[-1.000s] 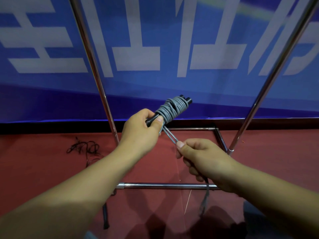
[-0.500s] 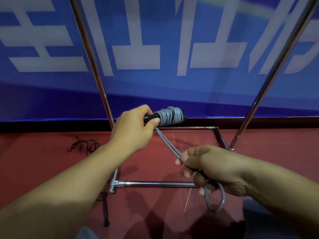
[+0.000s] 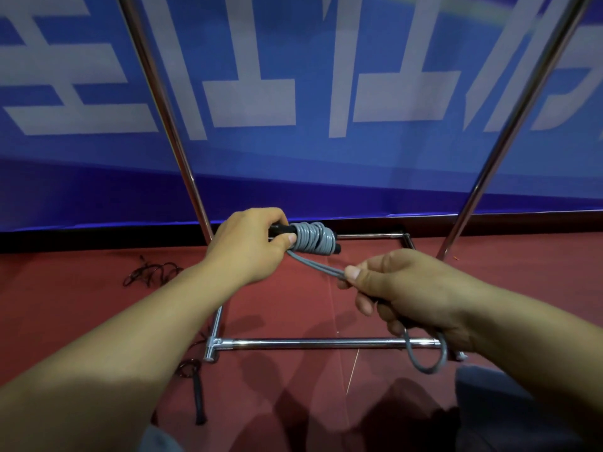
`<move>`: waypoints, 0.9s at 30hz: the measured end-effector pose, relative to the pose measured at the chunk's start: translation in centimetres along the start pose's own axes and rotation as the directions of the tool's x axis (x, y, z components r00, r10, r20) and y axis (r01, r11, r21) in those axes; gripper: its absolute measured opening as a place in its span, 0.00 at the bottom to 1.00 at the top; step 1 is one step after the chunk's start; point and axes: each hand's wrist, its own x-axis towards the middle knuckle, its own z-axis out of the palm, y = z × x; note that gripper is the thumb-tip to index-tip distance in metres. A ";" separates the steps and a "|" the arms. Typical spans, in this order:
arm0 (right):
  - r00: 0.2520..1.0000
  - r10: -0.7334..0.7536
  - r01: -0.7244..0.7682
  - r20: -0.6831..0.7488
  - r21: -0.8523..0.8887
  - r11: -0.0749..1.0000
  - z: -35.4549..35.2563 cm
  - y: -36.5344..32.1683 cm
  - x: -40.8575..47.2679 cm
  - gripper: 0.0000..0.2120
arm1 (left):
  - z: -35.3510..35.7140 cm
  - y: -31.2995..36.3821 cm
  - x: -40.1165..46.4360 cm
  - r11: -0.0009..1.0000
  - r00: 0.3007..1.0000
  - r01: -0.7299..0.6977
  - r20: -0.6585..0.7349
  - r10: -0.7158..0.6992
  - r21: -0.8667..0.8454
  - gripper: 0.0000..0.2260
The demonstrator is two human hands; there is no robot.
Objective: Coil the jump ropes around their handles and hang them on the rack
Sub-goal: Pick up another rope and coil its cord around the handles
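Note:
My left hand grips the black handles of a grey jump rope, held level in front of the rack. Several turns of grey rope are coiled round the handles, just right of my thumb. A doubled strand runs taut from the coil down to my right hand, which pinches it between thumb and fingers. The rope's end loop hangs below my right hand. The chrome rack stands on the floor, its two uprights rising left and right.
A black jump rope lies tangled on the red floor at the left. Another black handle lies by the rack's front left foot. A blue banner with white letters fills the wall behind the rack.
My left hand has turned the handles from tilted to level and lowered them. My right hand has slid along the strand, and a rope loop now hangs beneath it.

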 end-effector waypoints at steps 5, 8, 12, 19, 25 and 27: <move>1.000 -0.012 0.012 0.014 -0.015 1.000 -0.3 0.1 0.2 0.13 | 0.2 0.2 -0.2 1.000 0.995 -0.030 0.093 0.029 0.008 0.05; 1.000 0.012 -0.012 -0.006 0.001 1.000 -0.4 0.1 0.5 0.15 | 0.5 0.4 -0.4 0.998 0.987 -0.056 0.152 0.053 0.018 0.05; 1.000 0.020 -0.019 -0.014 0.072 0.997 -0.9 0.0 0.7 0.18 | 0.8 0.5 -0.8 0.995 0.963 -0.096 0.251 0.100 -0.030 0.06; 0.999 -0.008 0.023 -0.050 0.302 0.953 -2.8 0.1 1.3 0.16 | 0.9 1.7 -1.5 0.981 0.908 -0.137 0.379 0.179 -0.135 0.06; 0.966 -0.035 0.099 -0.258 0.239 0.966 -3.9 0.6 2.1 0.10 | 0.4 2.6 -2.3 0.966 0.900 -0.203 0.358 0.249 -0.160 0.07; 0.943 -0.073 0.133 -0.324 0.167 0.977 -4.1 0.9 2.4 0.11 | 0.1 2.9 -2.7 0.958 0.901 -0.195 0.347 0.261 -0.212 0.06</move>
